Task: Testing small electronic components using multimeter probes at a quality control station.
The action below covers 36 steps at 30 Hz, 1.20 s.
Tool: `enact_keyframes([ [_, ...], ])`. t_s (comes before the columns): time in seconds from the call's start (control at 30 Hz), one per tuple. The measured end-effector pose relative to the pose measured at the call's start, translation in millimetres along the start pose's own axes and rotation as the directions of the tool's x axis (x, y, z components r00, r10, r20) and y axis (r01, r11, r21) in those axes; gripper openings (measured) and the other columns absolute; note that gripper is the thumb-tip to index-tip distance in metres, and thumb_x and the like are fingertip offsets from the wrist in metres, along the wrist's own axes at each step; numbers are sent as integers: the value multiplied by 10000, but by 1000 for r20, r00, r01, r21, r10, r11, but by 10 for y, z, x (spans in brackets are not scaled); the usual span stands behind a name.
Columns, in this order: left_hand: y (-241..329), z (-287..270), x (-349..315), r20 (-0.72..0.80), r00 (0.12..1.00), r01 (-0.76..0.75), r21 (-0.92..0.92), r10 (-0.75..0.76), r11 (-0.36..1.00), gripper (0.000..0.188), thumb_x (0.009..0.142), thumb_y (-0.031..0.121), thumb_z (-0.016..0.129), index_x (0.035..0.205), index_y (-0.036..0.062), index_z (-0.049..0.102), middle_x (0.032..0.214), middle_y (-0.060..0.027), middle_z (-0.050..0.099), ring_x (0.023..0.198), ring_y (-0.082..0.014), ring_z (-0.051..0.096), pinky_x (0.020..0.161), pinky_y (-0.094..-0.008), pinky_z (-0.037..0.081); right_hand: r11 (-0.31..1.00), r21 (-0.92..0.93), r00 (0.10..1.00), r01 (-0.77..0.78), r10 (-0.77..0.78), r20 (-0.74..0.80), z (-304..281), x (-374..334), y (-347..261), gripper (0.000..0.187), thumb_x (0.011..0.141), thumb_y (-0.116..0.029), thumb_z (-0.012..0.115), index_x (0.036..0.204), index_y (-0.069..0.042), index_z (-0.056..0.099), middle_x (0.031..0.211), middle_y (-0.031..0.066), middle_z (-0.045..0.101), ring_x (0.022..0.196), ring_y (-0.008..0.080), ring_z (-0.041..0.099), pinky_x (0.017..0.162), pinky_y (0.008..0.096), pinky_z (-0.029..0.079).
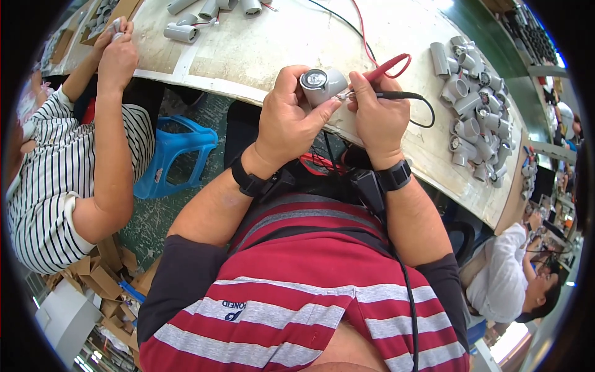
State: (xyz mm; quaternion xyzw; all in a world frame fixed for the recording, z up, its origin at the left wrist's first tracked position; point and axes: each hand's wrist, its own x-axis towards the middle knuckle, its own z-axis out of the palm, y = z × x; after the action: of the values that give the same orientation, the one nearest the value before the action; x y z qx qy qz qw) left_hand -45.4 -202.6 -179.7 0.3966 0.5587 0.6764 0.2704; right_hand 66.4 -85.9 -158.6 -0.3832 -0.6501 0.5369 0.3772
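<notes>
My left hand (pixel 280 124) is closed around a short grey plastic lamp-like housing (pixel 336 80), with its round, clear-faced end turned up. My right hand (pixel 382 124) is closed in a pinch, holding a red test lead (pixel 385 67) and a black test lead (pixel 400 95) side by side. Their metal tips meet the housing's right side by my left thumb; fingers hide the exact contact. Both hands are above the table's near edge.
The worn pale table (pixel 248 62) carries a pile of grey housings (pixel 477 111) on the right and several more (pixel 181 33) at the far left. A person in a striped shirt (pixel 74 180) works at left, near a blue stool (pixel 180 155). Another person (pixel 505 273) sits at right.
</notes>
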Motion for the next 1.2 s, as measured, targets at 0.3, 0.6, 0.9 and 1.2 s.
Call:
enact_keyframes([
  [0.3,204,84,1,-40,988,145,-72,-148,987,450,907,3,764,1263,17,489,1097,-83,641,981,-122,652,831,-276,562,995,-93,999,47,-45,20,-102,-54,-19,168,957,-143,750,960,16,695,760,59,704,596,106,632,545,241,530],
  [0.6,588,41,-87,31,990,135,-399,-134,907,387,984,76,621,1348,43,495,1136,-74,630,1040,-149,623,941,-315,526,837,541,996,-88,64,63,-490,-136,-19,169,1001,-138,688,1041,26,669,872,136,723,698,182,682,588,285,564],
  [0.9,695,-52,-32,35,982,185,-361,-185,914,353,966,249,470,1164,-11,605,1019,-90,643,914,-170,644,830,-306,550,850,515,988,-113,39,152,-508,-82,-111,181,998,-136,692,1059,32,663,886,145,720,717,188,680,611,295,556],
  [1.2,605,-32,-47,65,969,247,-358,-240,901,328,908,210,478,1027,-42,651,863,-100,661,761,-173,650,744,-292,555,858,500,987,-120,49,153,-583,-106,-53,186,999,-138,691,1056,37,666,886,142,720,708,182,673,614,284,547],
])
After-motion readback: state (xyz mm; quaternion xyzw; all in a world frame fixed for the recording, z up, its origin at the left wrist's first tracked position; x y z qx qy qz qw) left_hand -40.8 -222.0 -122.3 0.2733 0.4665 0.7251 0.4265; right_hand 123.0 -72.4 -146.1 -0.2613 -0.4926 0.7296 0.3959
